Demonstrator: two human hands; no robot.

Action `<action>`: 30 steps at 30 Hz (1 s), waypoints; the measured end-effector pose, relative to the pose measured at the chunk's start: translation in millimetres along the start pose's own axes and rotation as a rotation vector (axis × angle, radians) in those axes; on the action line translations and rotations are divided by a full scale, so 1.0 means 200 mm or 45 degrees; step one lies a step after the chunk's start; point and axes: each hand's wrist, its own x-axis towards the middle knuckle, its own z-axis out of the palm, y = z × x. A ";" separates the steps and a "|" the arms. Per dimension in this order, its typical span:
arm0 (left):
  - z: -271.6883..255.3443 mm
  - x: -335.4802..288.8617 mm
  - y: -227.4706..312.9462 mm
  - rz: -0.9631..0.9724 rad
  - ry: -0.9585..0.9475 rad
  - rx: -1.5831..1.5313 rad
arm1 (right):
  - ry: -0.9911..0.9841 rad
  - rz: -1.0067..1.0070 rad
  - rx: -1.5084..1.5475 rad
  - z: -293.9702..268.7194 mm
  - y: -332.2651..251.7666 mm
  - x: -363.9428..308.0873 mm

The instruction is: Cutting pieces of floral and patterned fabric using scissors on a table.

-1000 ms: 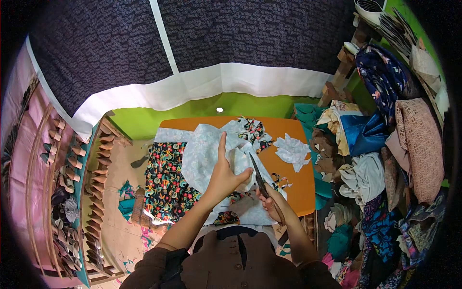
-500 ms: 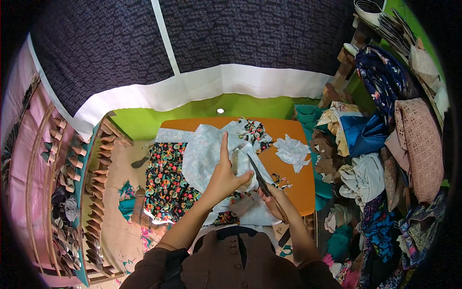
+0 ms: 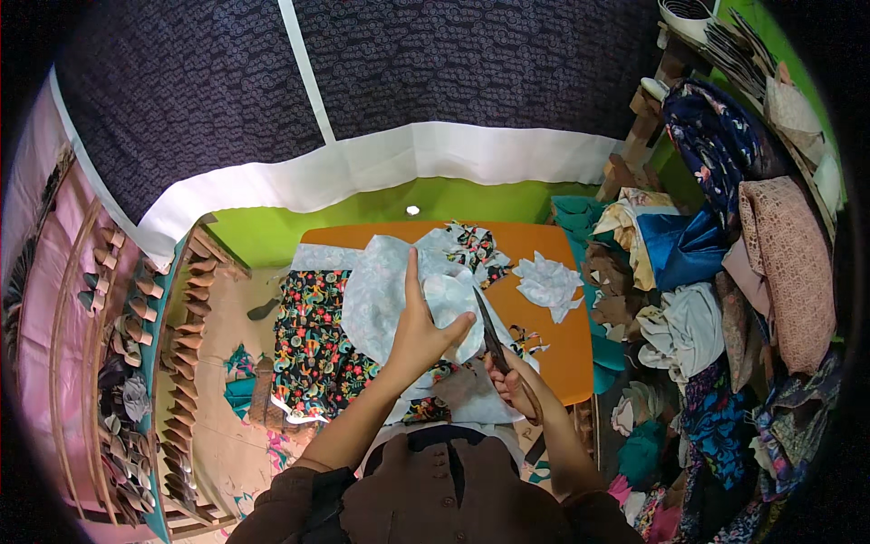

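Observation:
My left hand is over the table with its index finger stretched out. Its thumb lies across a small rounded piece of pale fabric, and the other fingers are hidden behind. A pair of dark scissors is in my right hand, their blades pointing up and slightly left, beside the edge of that piece. Beneath both hands spreads a larger pale cloth. It partly covers a black floral fabric, whose bright print shows at the left.
The orange table also bears crumpled pale scraps at its right. Piled fabrics crowd the right side. Racks of shoe lasts stand on the left, and fabric scraps lie on the floor between.
The small pale fabric piece shows wider and rounder beside my left thumb. My left hand has shifted slightly left, and the scissors have tilted a little.

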 end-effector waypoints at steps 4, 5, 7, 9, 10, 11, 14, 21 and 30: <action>0.00 -0.01 0.01 -0.060 -0.044 0.053 | 0.042 0.003 0.021 0.01 0.00 0.00; 0.00 -0.01 -0.01 -0.062 -0.040 0.056 | 0.045 0.061 0.063 0.02 -0.03 0.00; 0.00 -0.01 -0.04 0.096 0.026 0.011 | 0.048 0.119 0.103 0.03 -0.05 -0.01; 0.00 -0.01 -0.04 0.013 0.009 -0.012 | 0.053 0.092 0.008 0.03 -0.05 -0.02; 0.00 -0.01 -0.04 -0.072 -0.011 -0.035 | 0.053 0.092 0.008 0.03 -0.05 -0.02; 0.00 -0.01 -0.03 -0.073 -0.010 -0.035 | 0.080 0.128 0.085 0.04 -0.06 -0.02; 0.00 -0.01 0.00 -0.077 -0.038 -0.073 | 0.022 0.111 0.479 -0.03 0.04 -0.01; -0.01 -0.01 0.00 -0.011 -0.013 -0.060 | 0.088 0.252 0.245 0.02 -0.07 0.01; 0.00 -0.02 0.02 -0.030 -0.036 -0.073 | 0.029 -0.246 0.037 -0.01 0.09 0.00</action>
